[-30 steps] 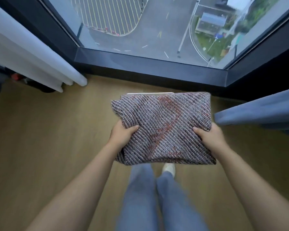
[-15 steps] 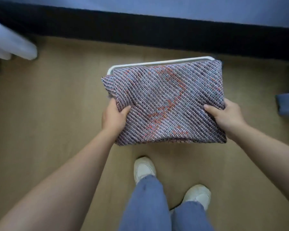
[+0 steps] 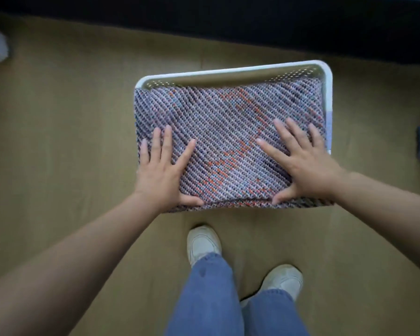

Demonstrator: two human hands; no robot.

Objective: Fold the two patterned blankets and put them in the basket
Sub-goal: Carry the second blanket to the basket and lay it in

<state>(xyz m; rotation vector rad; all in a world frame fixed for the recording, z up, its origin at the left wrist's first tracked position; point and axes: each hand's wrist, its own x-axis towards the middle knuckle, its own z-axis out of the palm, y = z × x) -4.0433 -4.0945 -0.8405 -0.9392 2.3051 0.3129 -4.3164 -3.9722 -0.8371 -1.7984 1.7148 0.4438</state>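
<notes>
Folded patterned blanket [image 3: 228, 141] sits in white basket [image 3: 326, 76]; left hand [image 3: 161, 173] and right hand [image 3: 303, 166] press flat on it, fingers spread. Second blanket not visible.

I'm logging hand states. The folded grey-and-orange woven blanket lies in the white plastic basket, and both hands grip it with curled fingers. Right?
Not quite. The head view shows the left hand and right hand pressing flat, fingers straight, on the folded grey-and-orange woven blanket in the white plastic basket.
</notes>
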